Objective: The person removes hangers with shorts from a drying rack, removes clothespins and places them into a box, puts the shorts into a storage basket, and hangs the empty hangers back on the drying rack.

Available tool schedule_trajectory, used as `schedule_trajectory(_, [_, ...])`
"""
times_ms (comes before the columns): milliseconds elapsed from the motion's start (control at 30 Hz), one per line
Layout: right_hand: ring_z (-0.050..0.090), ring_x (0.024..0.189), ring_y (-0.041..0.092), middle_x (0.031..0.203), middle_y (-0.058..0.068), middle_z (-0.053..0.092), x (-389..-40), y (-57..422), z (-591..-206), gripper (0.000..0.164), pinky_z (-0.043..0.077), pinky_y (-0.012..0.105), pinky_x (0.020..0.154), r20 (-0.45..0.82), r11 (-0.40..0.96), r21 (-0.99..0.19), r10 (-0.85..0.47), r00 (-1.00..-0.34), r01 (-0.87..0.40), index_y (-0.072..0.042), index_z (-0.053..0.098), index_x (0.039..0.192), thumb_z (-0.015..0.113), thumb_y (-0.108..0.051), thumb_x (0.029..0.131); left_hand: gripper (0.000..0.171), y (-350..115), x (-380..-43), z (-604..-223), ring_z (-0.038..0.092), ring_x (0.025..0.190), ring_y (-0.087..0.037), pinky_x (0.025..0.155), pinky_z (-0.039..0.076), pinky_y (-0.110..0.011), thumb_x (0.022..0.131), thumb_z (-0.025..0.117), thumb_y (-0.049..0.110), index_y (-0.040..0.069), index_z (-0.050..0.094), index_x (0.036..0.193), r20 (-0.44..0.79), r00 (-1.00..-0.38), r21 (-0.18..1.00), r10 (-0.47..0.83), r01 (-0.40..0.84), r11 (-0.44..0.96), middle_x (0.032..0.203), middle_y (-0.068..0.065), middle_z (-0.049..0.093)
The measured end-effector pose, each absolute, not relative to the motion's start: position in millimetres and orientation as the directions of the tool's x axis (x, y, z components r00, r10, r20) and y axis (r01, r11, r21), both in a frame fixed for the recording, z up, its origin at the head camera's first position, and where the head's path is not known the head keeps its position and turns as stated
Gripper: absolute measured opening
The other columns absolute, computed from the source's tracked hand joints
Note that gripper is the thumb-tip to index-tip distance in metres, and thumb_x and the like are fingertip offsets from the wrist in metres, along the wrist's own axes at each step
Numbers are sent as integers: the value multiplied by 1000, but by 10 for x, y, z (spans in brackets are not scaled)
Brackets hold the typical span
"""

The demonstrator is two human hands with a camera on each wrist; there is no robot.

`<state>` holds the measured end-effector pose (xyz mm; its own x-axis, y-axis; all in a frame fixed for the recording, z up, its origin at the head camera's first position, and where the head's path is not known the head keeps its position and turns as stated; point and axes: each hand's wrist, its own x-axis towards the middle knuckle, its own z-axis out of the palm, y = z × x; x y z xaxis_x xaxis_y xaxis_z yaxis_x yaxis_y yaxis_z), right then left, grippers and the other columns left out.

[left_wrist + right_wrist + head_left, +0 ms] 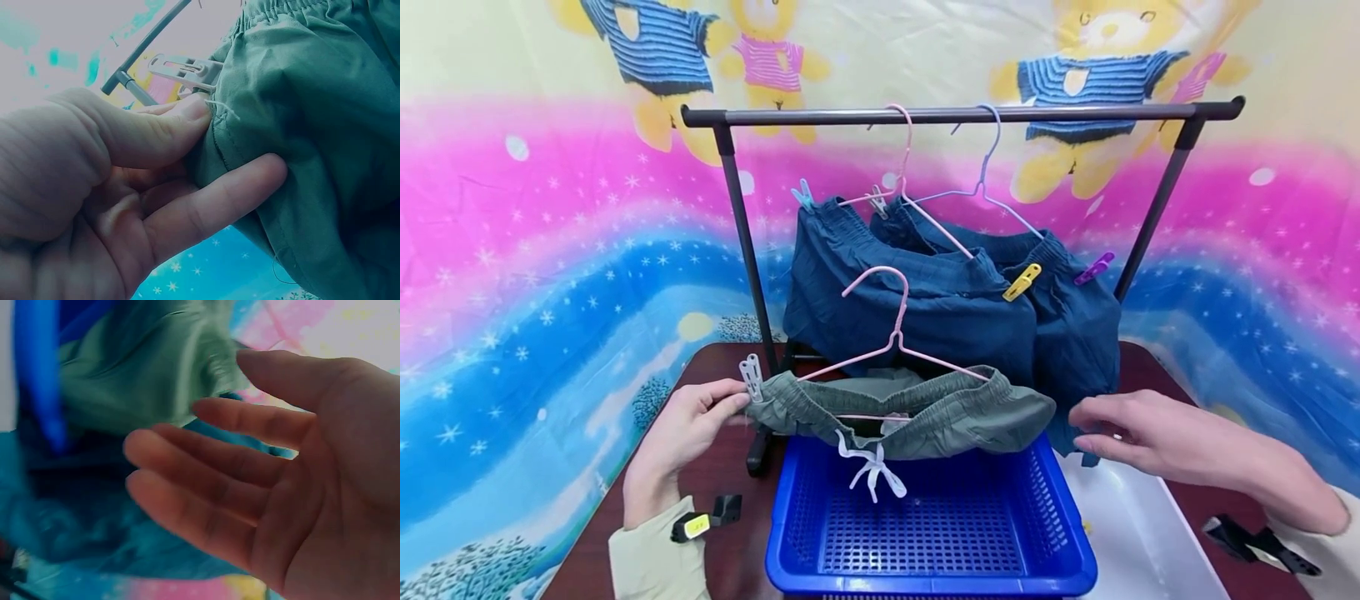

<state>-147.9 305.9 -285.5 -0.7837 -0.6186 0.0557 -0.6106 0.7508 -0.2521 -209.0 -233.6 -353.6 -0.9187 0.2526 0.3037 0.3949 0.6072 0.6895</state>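
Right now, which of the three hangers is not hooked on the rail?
The pink hanger carrying the grey-green shorts, low over the blue basket. Its hook hangs free below the rail, while the other pink hanger and the pale blue one hook over it.

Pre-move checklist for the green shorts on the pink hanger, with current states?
1. Left hand grip on the green shorts: thumb and fingers pinch the left waistband edge. Ok.
2. White plastic clothes peg on that left corner: clipped on. Ok.
3. Right end of the waistband pegged to the pink wire hanger: no peg visible there. Not ok.
4. Right hand free: open, fingers straight, holding nothing, just right of the shorts. Ok.
5. Space on the black metal rail: bare stretches either side of the two hung hangers. Ok.
6. White drawstring: dangles over the blue plastic basket; whether it catches, cannot tell.
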Motion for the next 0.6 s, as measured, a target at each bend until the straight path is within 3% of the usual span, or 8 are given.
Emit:
schedule_trajectory(267, [58,78,-7,95,-22,63,-1428,2677,-2676,25,50,15,64,300,624,-200,-695,-653,-756,-30,63,112,67,-14,94,23,-2321,-2097,-3541,74,83,-10,82,50,-20,101,57,21,11,72,114,299,-921,704,250,390,593,106,-6,75])
schedule_trajectory(600, [58,79,-6,96,-18,67,-1529,2214,-2537,28,51,17,65,390,561,-234,-694,-605,-794,-25,64,117,65,-10,94,22,-2317,-2114,-3558,74,81,-6,79,50,-19,101,57,21,11,72,113,310,-919,700,245,395,595,101,-6,75])
